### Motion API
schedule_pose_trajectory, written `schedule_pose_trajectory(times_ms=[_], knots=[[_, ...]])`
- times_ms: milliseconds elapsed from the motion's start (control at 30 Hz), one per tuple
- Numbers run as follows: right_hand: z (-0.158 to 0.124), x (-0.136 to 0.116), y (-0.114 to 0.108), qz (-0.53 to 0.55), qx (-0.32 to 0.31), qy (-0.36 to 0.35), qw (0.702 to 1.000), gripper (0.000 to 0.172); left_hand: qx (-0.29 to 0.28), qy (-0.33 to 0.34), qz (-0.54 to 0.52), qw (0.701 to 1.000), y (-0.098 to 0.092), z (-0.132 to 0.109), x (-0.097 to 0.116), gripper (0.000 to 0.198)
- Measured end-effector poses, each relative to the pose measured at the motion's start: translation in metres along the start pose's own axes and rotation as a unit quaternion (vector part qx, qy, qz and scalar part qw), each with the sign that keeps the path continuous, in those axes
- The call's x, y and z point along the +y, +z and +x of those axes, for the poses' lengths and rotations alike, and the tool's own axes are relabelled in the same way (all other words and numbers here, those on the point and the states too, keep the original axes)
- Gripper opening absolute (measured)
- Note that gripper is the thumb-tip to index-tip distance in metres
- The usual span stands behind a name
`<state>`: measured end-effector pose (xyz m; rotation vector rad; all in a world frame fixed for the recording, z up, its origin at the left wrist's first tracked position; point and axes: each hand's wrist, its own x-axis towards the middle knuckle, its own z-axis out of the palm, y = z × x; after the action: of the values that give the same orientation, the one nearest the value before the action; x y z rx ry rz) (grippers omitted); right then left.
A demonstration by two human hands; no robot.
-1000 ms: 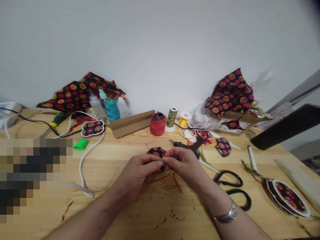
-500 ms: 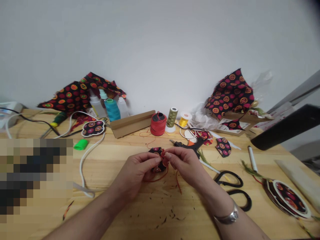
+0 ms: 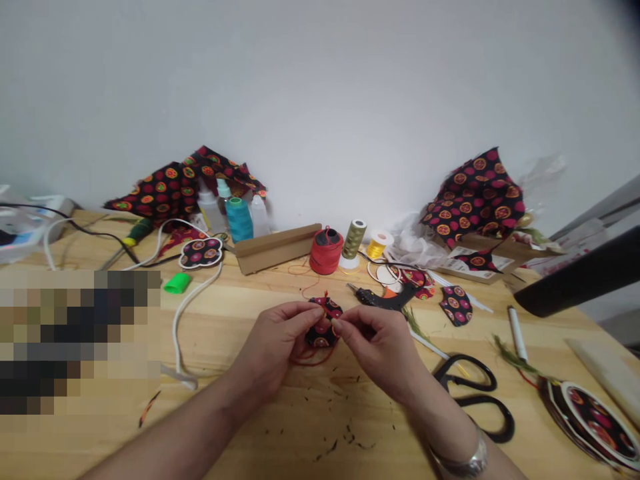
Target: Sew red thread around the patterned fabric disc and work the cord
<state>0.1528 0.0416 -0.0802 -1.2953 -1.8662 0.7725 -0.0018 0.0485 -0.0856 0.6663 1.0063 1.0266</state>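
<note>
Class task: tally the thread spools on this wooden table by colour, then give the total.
Teal thread spool: 1
Olive thread spool: 1
Yellow thread spool: 1
Red thread spool: 1
Total: 4

The left forearm [image 3: 185, 437] and right forearm [image 3: 450, 427] reach in from the near edge and angle toward the middle, where the left hand [image 3: 277, 340] curls with its fingers [image 3: 305, 313] bent inward and the right hand [image 3: 380, 350] pinches with its fingertips [image 3: 340, 327], the two hands just apart.
</note>
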Motion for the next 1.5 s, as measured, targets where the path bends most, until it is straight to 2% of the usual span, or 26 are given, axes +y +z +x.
schedule_pose_trajectory(times_ms=[133, 233, 367, 433, 533, 567, 633, 700, 733, 767, 833, 900, 967, 1067, 1267, 1500], knots=[[-0.005, -0.004, 0.005, -0.108, -0.058, -0.099, 0.987, 0.019, -0.014, 0.000, -0.009, 1.000, -0.001, 0.000, 0.000, 0.012], [-0.007, -0.003, 0.009, -0.237, -0.103, -0.198, 0.945, 0.020, -0.029, -0.024, -0.024, 0.999, -0.003, 0.000, 0.000, 0.012], [-0.008, -0.002, 0.012, -0.342, -0.094, -0.295, 0.887, 0.019, -0.034, -0.067, -0.059, 0.995, -0.005, 0.002, 0.000, 0.008], [-0.009, -0.005, 0.011, -0.335, -0.094, -0.326, 0.879, 0.018, -0.041, -0.077, -0.081, 0.993, -0.006, 0.004, -0.001, 0.006], [-0.011, -0.012, 0.005, -0.205, -0.078, -0.343, 0.913, 0.017, -0.059, -0.077, -0.106, 0.990, -0.005, 0.006, -0.002, 0.009], [-0.011, -0.013, 0.003, -0.140, -0.055, -0.329, 0.932, 0.018, -0.069, -0.075, -0.112, 0.989, -0.005, 0.006, -0.002, 0.010], [-0.008, -0.013, 0.001, -0.026, 0.029, -0.255, 0.966, 0.016, -0.088, -0.068, -0.113, 0.987, -0.004, 0.005, -0.002, 0.011], [-0.003, -0.008, 0.002, 0.064, 0.109, -0.131, 0.983, 0.013, -0.103, -0.062, -0.103, 0.987, -0.003, 0.003, -0.002, 0.012], [0.001, -0.005, 0.003, 0.113, 0.116, -0.071, 0.984, 0.010, -0.108, -0.060, -0.096, 0.988, -0.003, 0.002, -0.002, 0.013], [0.004, -0.002, 0.005, 0.173, 0.100, -0.009, 0.980, 0.009, -0.110, -0.059, -0.088, 0.988, -0.003, 0.002, -0.002, 0.013], [0.008, 0.003, 0.008, 0.293, 0.041, 0.110, 0.949, 0.016, -0.112, -0.055, -0.071, 0.990, -0.003, 0.001, -0.004, 0.012], [0.010, 0.004, 0.011, 0.370, -0.002, 0.177, 0.912, 0.023, -0.109, -0.050, -0.061, 0.991, -0.002, 0.001, -0.004, 0.009], [0.010, 0.003, 0.011, 0.400, -0.019, 0.198, 0.895, 0.025, -0.107, -0.049, -0.054, 0.992, -0.001, 0.001, -0.005, 0.007], [0.009, 0.001, 0.011, 0.406, -0.027, 0.207, 0.890, 0.024, -0.096, -0.049, -0.023, 0.994, 0.001, 0.001, -0.004, 0.007], [0.010, 0.002, 0.010, 0.377, -0.009, 0.208, 0.902, 0.019, -0.080, -0.031, 0.066, 0.994, 0.001, 0.002, -0.006, 0.012], [0.011, 0.001, 0.007, 0.352, 0.015, 0.187, 0.917, 0.014, -0.068, -0.026, 0.113, 0.991, -0.001, 0.000, -0.007, 0.013]])
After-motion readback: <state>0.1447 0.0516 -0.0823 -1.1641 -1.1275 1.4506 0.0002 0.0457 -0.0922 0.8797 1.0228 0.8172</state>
